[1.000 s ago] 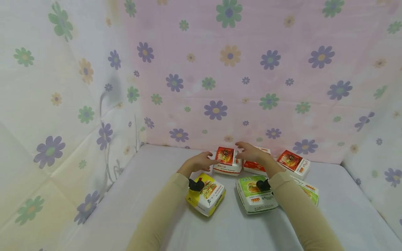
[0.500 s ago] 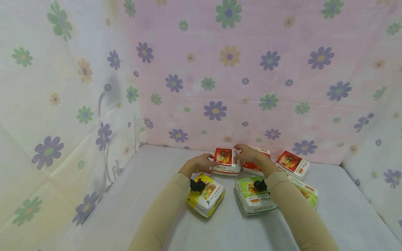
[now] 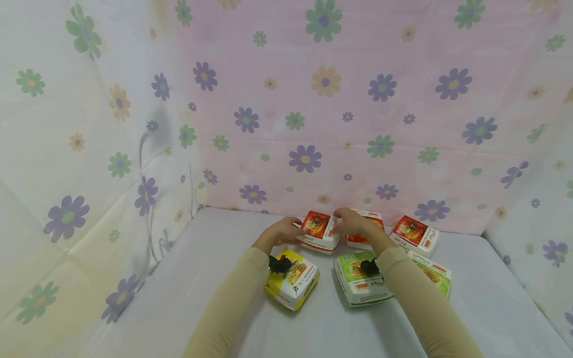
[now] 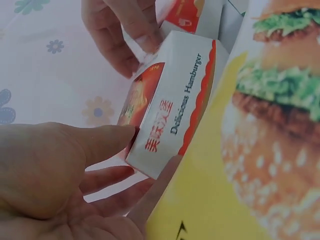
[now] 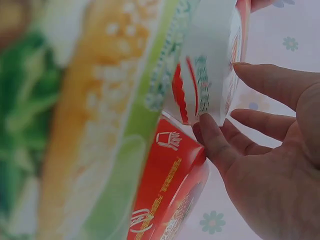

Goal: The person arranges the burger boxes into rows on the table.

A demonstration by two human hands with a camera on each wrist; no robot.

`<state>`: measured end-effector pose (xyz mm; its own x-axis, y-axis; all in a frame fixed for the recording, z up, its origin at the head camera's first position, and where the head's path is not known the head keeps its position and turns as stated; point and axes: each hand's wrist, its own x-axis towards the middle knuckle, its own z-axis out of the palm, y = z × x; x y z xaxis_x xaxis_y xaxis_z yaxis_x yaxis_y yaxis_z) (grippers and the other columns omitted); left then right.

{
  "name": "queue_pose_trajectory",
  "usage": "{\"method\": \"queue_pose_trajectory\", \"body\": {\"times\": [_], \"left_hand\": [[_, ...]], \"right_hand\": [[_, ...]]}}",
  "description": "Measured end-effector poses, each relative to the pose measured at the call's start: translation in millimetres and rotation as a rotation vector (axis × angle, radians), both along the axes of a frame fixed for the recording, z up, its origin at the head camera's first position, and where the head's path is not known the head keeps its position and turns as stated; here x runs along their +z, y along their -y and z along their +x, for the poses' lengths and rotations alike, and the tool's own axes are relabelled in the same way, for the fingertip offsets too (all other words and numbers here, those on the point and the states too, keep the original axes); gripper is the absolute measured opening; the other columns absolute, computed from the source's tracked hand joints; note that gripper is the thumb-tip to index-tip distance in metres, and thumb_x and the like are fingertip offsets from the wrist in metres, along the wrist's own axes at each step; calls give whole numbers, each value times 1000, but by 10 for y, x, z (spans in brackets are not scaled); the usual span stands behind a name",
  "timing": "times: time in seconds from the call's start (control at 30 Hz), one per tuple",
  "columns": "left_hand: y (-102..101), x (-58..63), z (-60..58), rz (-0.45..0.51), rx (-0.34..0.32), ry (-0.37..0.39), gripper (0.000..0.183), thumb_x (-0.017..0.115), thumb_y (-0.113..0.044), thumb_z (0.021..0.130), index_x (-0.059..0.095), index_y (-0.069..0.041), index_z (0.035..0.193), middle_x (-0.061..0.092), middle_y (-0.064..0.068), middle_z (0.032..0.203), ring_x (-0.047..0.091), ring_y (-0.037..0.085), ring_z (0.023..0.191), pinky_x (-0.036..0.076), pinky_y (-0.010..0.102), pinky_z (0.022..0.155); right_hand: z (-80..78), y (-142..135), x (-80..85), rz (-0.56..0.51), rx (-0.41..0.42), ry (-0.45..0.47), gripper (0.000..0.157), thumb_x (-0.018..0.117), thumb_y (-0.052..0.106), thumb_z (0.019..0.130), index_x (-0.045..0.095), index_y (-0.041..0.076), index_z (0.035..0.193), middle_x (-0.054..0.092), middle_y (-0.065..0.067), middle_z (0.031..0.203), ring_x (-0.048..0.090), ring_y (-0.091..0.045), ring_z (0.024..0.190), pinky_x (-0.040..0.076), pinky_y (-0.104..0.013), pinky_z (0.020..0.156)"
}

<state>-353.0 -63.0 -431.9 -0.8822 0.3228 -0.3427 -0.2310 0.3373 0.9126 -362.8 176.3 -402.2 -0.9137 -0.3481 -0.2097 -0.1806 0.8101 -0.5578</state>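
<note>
At the back of the table, a red-and-white hamburger box [image 3: 319, 232] sits between both hands, turned slightly at an angle. My left hand [image 3: 281, 232] holds its left side; in the left wrist view the thumb [image 4: 107, 142] lies on the top edge and the other fingers reach along the side. From the right, my right hand [image 3: 358, 224] grips the same box, its thumb [image 5: 265, 82] at the top and a fingertip at a lower corner in the right wrist view. Close beside that hand stands another red-and-white hamburger box [image 3: 359, 241], partly hidden behind it.
Below my left wrist lies a yellow-and-white burger box [image 3: 295, 283]. A green-and-white burger box [image 3: 355, 288] is under my right wrist, with a second green box [image 3: 436, 273] partly behind the forearm. Another red box [image 3: 414, 233] stands back right. Flowered cloth [image 3: 268, 164] walls the table.
The hands have closed in on the red-and-white hamburger box from both sides. It has turned clockwise and shifted slightly left and toward me. The other boxes stay in place.
</note>
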Motion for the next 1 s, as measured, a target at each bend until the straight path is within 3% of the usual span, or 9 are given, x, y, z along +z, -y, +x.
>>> {"method": "queue_pose_trajectory", "body": {"times": [0.3, 0.47, 0.57, 0.73, 0.87, 1.0], "left_hand": [[112, -4, -30, -36, -28, -71, 45, 59, -10, 104, 47, 6, 144, 51, 25, 141, 62, 31, 118, 57, 41, 95], [149, 1, -22, -41, -30, -82, 47, 59, -13, 104, 46, 6, 145, 50, 26, 142, 59, 34, 125, 56, 43, 97], [150, -14, 2, -48, 10, -62, 53, 61, -16, 104, 41, 4, 149, 46, 26, 147, 55, 37, 129, 54, 46, 100], [107, 30, 107, -157, 78, -16, 72, 68, -28, 100, 32, 4, 154, 42, 26, 151, 60, 38, 120, 54, 46, 99], [63, 73, 159, -217, 55, 9, 74, 70, -34, 99, 36, 3, 153, 48, 23, 147, 65, 33, 107, 55, 43, 97], [62, 62, 151, -205, 31, 15, 65, 69, -32, 100, 42, 2, 149, 54, 21, 138, 66, 27, 94, 57, 36, 89]], "right_hand": [[120, 74, 4, 45, 60, -73, 47, 70, 17, 96, 57, -13, 129, 58, -26, 129, 56, -40, 120, 48, -52, 103], [147, 81, 52, 79, 58, -82, 49, 69, 20, 97, 56, -12, 132, 60, -25, 130, 57, -40, 121, 49, -53, 103], [130, 73, 83, 76, 45, -68, 51, 66, 23, 100, 54, -10, 136, 59, -26, 133, 56, -40, 123, 48, -53, 104], [88, 76, 98, -54, 14, 13, 55, 58, 23, 104, 45, -9, 146, 49, -30, 145, 49, -45, 133, 46, -55, 106], [75, 83, 95, -123, -24, 66, 57, 55, 21, 105, 38, -9, 151, 41, -32, 152, 41, -47, 140, 42, -57, 110], [83, 94, 105, -116, -34, 80, 60, 55, 21, 104, 35, -9, 152, 37, -31, 155, 36, -47, 144, 37, -59, 114]]}}
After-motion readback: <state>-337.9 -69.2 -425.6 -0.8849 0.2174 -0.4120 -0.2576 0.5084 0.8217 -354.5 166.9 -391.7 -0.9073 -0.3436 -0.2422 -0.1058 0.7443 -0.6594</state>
